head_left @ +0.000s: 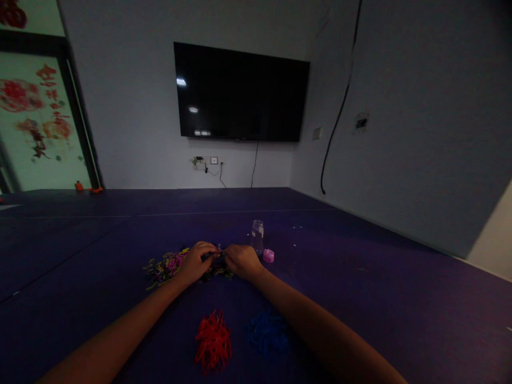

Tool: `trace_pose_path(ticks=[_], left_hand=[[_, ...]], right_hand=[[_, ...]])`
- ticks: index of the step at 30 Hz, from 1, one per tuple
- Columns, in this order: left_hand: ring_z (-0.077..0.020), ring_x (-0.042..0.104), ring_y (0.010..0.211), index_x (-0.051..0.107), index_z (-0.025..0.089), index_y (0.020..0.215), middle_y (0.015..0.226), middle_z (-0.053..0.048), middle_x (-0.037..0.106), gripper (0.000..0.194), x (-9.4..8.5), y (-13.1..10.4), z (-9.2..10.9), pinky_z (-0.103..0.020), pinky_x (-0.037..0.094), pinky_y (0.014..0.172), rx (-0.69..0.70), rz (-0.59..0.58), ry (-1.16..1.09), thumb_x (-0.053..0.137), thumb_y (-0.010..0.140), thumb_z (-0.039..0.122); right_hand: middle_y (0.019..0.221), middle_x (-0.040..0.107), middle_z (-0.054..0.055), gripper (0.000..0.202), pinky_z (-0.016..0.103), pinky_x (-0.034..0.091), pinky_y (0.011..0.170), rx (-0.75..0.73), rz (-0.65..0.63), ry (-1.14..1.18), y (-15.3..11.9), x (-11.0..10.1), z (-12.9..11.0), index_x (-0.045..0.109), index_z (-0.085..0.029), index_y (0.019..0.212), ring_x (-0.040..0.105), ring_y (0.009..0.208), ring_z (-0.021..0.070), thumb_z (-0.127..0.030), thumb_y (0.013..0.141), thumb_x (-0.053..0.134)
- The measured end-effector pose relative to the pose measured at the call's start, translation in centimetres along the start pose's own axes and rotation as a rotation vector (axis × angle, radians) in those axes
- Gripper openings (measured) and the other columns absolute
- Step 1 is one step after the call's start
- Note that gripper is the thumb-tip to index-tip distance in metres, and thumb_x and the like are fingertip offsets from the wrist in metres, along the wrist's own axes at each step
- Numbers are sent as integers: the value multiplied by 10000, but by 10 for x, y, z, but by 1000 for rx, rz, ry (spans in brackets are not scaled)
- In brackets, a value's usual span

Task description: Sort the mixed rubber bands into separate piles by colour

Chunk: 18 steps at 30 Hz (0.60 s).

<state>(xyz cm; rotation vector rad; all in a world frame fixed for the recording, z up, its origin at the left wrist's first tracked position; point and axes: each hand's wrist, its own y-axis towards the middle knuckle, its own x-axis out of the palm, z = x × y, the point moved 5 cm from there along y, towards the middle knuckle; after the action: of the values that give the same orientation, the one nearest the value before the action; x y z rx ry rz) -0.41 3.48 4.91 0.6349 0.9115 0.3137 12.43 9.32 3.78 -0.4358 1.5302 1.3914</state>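
Observation:
My left hand (197, 260) is over the right part of a pile of mixed yellow, pink and dark bands (166, 268), its thumb and fingers bent together. Facing it, my right hand (242, 260) has its fingertips pinched close to the left ones. What sits between the fingertips is too small and dark to make out. Just behind my right hand stands a clear bottle (257, 234), uncapped, with a pink cap (268, 256) beside it. Nearer to me lie a heap of red bands (213, 341) and, to its right, a heap of blue bands (268, 333).
The purple surface (360, 298) reaches back to the wall, with small white bits (295, 245) on it. A television (242, 93) hangs on the wall, and a black cable (340, 114) runs down at the right. Orange objects (79, 186) are at the far left.

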Motion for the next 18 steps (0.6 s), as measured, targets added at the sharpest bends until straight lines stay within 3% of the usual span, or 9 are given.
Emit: trace_pose_path(ticks=[3, 8, 18], left_hand=[[-192, 569, 882, 669, 190, 796, 856, -57, 676, 181, -1, -1, -6, -351, 442, 828, -6, -11, 112, 495, 810, 239], [-200, 559, 872, 664, 192, 800, 818, -59, 662, 195, 3, -3, -10, -347, 436, 809, -5, -124, 249, 470, 816, 210], [-213, 538, 1027, 658, 197, 968, 1021, -81, 637, 247, 13, -6, -16, -365, 409, 917, 5, -226, 269, 471, 808, 176]], right_hand=[[901, 650, 72, 211, 237, 392, 657, 106, -17, -19, 1, -2, 5, 605, -158, 936, 598, 782, 160, -243, 862, 425], [921, 658, 67, 217, 239, 397, 662, 263, -74, -22, 2, -5, 12, 605, -176, 940, 605, 816, 166, -226, 850, 415], [939, 657, 81, 218, 247, 405, 642, 249, -125, -45, 3, -5, 9, 607, -177, 920, 611, 811, 180, -238, 852, 409]])
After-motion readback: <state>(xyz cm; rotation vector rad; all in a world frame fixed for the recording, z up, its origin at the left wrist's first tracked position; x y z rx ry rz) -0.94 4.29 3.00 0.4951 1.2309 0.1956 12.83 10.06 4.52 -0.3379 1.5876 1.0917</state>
